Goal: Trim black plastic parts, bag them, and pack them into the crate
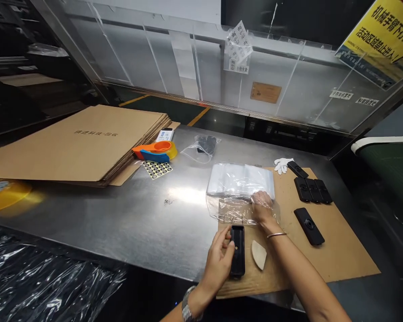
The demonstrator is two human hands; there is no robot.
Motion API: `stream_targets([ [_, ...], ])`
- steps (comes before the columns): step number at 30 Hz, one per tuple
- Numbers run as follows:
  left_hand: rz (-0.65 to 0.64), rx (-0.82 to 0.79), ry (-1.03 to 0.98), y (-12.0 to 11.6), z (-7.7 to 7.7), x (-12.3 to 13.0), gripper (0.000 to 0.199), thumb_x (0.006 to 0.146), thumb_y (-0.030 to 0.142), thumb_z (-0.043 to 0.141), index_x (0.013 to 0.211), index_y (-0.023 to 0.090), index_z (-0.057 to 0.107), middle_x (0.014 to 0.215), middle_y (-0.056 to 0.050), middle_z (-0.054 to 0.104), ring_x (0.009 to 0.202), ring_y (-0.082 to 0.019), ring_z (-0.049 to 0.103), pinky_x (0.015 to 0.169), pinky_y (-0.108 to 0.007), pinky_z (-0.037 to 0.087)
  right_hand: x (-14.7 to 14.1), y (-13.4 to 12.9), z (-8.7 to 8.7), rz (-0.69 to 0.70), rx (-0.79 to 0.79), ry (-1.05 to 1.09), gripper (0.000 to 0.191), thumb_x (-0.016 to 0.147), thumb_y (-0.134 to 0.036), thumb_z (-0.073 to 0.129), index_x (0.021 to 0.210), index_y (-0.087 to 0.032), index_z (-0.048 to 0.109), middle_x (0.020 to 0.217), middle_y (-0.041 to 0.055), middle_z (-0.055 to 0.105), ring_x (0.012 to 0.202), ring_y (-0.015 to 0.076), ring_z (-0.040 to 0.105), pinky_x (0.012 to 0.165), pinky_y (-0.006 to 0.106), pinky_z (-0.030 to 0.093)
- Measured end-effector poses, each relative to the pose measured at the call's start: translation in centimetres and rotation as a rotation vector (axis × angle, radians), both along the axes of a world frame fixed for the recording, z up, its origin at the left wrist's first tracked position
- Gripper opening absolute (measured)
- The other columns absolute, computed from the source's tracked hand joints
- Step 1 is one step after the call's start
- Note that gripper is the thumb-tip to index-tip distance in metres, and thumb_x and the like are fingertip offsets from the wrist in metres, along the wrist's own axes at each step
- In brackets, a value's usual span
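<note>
My left hand (pixel 219 255) grips the left side of a black hollow plastic case (pixel 237 259), its open side facing up, at the front of the cardboard sheet. My right hand (pixel 262 206) is closed on a clear plastic bag (pixel 231 210) at the front of a stack of clear plastic bags (pixel 238 179); its fingertips are partly hidden. Between my arms lies a pale, leaf-shaped piece (pixel 258 255). To the right of my right hand, one black plastic case (pixel 309 226) lies with a round fitting facing up.
Several more black cases (pixel 312 190) and a white glove (pixel 282 165) lie at the back right of the cardboard sheet (pixel 342 250). Leftward on the metal table are a tape dispenser (pixel 156 151), a sticker sheet (pixel 157 169), a bag with black parts (pixel 205 145) and stacked flat cartons (pixel 77 143).
</note>
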State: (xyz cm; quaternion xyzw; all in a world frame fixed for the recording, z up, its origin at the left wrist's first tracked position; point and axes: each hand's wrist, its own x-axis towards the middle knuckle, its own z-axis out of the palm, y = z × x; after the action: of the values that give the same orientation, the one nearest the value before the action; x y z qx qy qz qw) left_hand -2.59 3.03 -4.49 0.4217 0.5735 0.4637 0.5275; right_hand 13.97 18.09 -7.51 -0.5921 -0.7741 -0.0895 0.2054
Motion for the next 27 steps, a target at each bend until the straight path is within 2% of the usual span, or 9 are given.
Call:
stream_targets([
  [2,-0.012,-0.062,-0.175,2.8,0.4,0.8,0.039,0.077,0.025,0.055,0.115,0.015,0.056,0.110,-0.010,0.060,0.089,-0.018,0.058,0.083,-0.032,0.045,0.2,0.1,0.1,-0.011,-0.027,0.080,0.021,0.089,-0.032,0.049,0.098,-0.015,0.057,0.095,0.0037,0.060,0.080,0.0130,0.058,0.071,0.032,0.049],
  [4,-0.027,-0.092,-0.262,5.7,0.3,2.1,0.033,0.076,0.020,0.057,0.108,0.015,0.060,0.100,-0.008,0.064,0.077,-0.014,0.059,0.072,-0.028,0.047,0.4,0.0,0.2,0.003,-0.061,0.165,0.021,0.089,-0.033,0.050,0.094,-0.014,0.058,0.090,0.0027,0.060,0.077,0.0124,0.058,0.070,0.031,0.049],
  [6,-0.027,-0.108,-0.315,8.3,-0.2,3.4,0.026,0.076,0.018,0.056,0.101,0.014,0.062,0.094,-0.007,0.065,0.070,-0.012,0.059,0.062,-0.024,0.046,0.5,-0.2,0.5,0.035,-0.089,0.248,0.021,0.089,-0.033,0.050,0.088,-0.014,0.058,0.084,0.0013,0.060,0.074,0.0118,0.058,0.068,0.030,0.049],
  [9,-0.001,-0.127,-0.378,11.1,-1.0,4.9,0.018,0.079,0.018,0.057,0.094,0.012,0.061,0.081,-0.003,0.064,0.063,-0.009,0.057,0.057,-0.021,0.045,0.6,-1.2,1.0,0.087,-0.119,0.378,0.022,0.089,-0.032,0.049,0.081,-0.014,0.059,0.078,0.0007,0.060,0.071,0.0117,0.057,0.068,0.029,0.047],
  [14,0.061,-0.154,-0.465,12.4,-2.3,6.2,0.015,0.083,0.025,0.056,0.089,0.011,0.058,0.080,-0.001,0.060,0.065,-0.010,0.057,0.059,-0.026,0.049,0.3,-2.8,1.6,0.134,-0.162,0.600,0.026,0.083,-0.033,0.047,0.066,-0.018,0.060,0.070,0.0036,0.062,0.070,0.0153,0.055,0.066,0.027,0.043],
  [19,0.194,-0.192,-0.572,13.3,-3.1,7.1,0.022,0.085,0.029,0.052,0.100,0.012,0.056,0.092,-0.004,0.060,0.074,-0.013,0.058,0.064,-0.029,0.051,0.1,-2.6,1.3,0.043,-0.174,0.851,0.031,0.081,-0.041,0.051,0.062,-0.016,0.055,0.058,-0.0022,0.055,0.053,0.0102,0.051,0.053,0.022,0.040],
  [23,0.250,-0.175,-0.693,14.6,-2.7,7.7,0.027,0.086,0.030,0.052,0.108,0.014,0.054,0.102,-0.007,0.058,0.083,-0.016,0.059,0.070,-0.034,0.051,0.2,-3.1,0.9,-0.086,-0.125,0.991,0.039,0.086,-0.045,0.040,0.072,-0.014,0.058,0.055,-0.0025,0.053,0.045,0.0089,0.045,0.045,0.022,0.036],
  [27,0.232,-0.143,-0.825,15.8,-1.8,8.2,0.029,0.086,0.030,0.051,0.110,0.015,0.053,0.108,-0.008,0.057,0.089,-0.017,0.058,0.075,-0.037,0.051,-0.4,-5.7,1.2,-0.109,-0.129,0.999,0.030,0.079,-0.042,0.050,0.079,-0.015,0.064,0.070,0.0038,0.063,0.062,0.0154,0.055,0.058,0.026,0.041],
])
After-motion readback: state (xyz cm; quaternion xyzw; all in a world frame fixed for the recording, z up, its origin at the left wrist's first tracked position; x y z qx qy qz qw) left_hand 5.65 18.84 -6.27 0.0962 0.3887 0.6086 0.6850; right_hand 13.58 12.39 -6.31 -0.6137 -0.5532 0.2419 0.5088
